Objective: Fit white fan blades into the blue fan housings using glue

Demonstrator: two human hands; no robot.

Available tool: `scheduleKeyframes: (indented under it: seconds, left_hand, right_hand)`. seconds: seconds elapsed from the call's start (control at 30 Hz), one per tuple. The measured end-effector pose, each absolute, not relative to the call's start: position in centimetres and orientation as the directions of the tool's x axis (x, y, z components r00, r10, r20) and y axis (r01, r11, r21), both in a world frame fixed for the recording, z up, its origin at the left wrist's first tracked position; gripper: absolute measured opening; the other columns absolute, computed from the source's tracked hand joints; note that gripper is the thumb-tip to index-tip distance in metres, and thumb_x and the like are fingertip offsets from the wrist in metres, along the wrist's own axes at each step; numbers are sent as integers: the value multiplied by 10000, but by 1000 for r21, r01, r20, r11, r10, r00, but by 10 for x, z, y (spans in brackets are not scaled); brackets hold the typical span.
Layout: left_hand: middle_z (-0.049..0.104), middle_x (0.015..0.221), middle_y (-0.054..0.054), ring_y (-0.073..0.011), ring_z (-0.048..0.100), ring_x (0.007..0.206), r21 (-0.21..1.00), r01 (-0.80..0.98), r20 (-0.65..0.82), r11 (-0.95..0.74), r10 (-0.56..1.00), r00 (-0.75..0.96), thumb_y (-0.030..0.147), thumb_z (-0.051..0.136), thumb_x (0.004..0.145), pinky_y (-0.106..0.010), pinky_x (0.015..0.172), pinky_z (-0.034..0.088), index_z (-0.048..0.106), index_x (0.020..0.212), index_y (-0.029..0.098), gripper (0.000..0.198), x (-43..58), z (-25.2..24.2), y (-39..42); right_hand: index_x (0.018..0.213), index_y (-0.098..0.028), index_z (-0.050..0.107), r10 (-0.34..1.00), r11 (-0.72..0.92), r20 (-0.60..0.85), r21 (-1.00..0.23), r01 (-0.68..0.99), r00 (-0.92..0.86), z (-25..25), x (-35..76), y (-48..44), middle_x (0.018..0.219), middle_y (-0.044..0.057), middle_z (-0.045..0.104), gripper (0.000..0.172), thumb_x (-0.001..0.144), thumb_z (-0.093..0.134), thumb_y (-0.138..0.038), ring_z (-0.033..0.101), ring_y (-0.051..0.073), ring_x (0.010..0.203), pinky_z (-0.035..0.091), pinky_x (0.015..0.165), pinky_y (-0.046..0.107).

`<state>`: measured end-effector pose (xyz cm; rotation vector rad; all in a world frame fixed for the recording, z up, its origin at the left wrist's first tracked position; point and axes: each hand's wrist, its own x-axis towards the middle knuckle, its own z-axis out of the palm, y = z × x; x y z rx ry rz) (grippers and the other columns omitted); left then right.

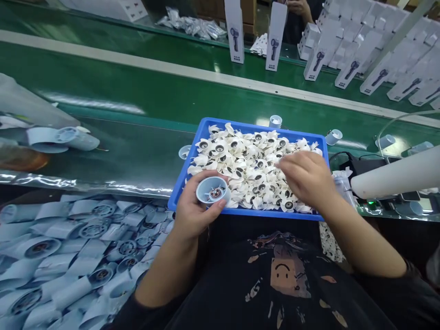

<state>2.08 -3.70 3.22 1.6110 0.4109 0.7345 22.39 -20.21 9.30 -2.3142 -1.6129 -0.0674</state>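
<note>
My left hand (194,206) is wrapped round a light-blue fan housing (213,190), a short round cup whose open end faces up. A coppery motor part shows inside it. Beneath both hands lies a blue tray (247,213) heaped with white fan blades (237,156), many with a dark ring at the hub. Over the tray's right half, my right hand (305,176) has its fingers drawn together in a pinch, close above the blades. Whatever is between those fingertips, if anything, is hidden.
Many blue housings (68,261) fill the lower left. Several more stand along the green conveyor (165,98), one being a small blue cup (275,121). White product boxes (323,50) line the far side, near another person's hand (298,6). A white tube (395,173) juts in from the right.
</note>
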Motion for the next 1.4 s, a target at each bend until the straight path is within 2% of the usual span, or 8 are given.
scheduleKeyframes:
  seconds: [0.17, 0.43, 0.67, 0.8, 0.9, 1.03, 1.2, 1.4]
  left_hand:
    - [703, 1002, -101, -235, 683, 849, 987, -135, 163, -91, 599, 784, 421, 784, 653, -347, 752, 560, 551, 1155, 188, 601, 24, 35, -44]
    - [695, 1032, -104, -253, 663, 916, 995, -82, 104, -64, 564, 819, 412, 762, 665, -376, 835, 527, 559, 1162, 180, 584, 20, 36, -36]
    - [660, 1114, -113, -269, 630, 990, 984, -11, 91, -177, 451, 888, 383, 725, 704, -402, 892, 489, 537, 1212, 189, 575, 21, 44, -36]
    - [648, 1079, -100, -255, 631, 969, 978, -78, 161, -193, 470, 868, 371, 696, 724, -389, 871, 503, 489, 1262, 194, 603, 12, 39, -34]
    - [644, 1125, -110, -259, 634, 1008, 968, -65, 173, -243, 457, 872, 375, 693, 738, -391, 887, 513, 460, 1314, 197, 647, 11, 36, -35]
    - [647, 1218, -129, -287, 630, 1101, 920, -52, 222, -388, 407, 886, 467, 768, 716, -424, 961, 509, 513, 1311, 197, 701, 17, 39, -38]
    - [672, 1231, -99, -261, 635, 1131, 707, -200, 462, -678, 229, 857, 461, 733, 783, -416, 1006, 508, 563, 1264, 218, 565, 26, 44, -42]
    - [709, 1128, -99, -213, 667, 1072, 447, -255, 677, -857, 139, 723, 265, 616, 893, -378, 966, 544, 488, 1311, 198, 443, 26, 46, -63]
  right_hand:
    - [979, -200, 722, 973, -192, -107, 120, 974, 205, 75, 265, -145, 1080, 107, 650, 325, 873, 479, -12, 550, 246, 972, 397, 769, 358]
    - [928, -169, 722, 955, -31, -277, 268, 963, 108, 79, 267, -121, 1028, 121, 610, 319, 842, 463, -5, 491, 233, 969, 310, 755, 336]
    - [705, -118, 652, 965, -94, -241, 34, 995, 99, 81, 276, -114, 948, 123, 602, 231, 803, 477, -2, 496, 253, 996, 310, 914, 412]
    - [1014, -130, 593, 984, -177, -58, -287, 941, 167, 90, 263, -138, 1113, 153, 555, 184, 890, 460, -157, 490, 275, 1078, 332, 975, 482]
    - [1174, -190, 432, 989, -88, 23, -691, 718, 143, 82, 233, -163, 1042, 104, 572, 307, 979, 318, -398, 577, 191, 918, 480, 836, 378]
    - [1155, -236, 366, 991, -16, 40, -908, 419, 124, 63, 194, -186, 875, 24, 584, 401, 968, 244, -569, 607, 137, 716, 526, 682, 297]
    - [1105, -222, 505, 962, -29, 57, -952, 306, 267, 74, 176, -198, 932, 29, 612, 289, 914, 527, -438, 606, 117, 736, 511, 689, 265]
    - [883, -182, 728, 949, -11, 261, -534, 846, 177, 110, 158, -196, 768, 23, 534, 84, 861, 646, -185, 510, 134, 719, 413, 672, 272]
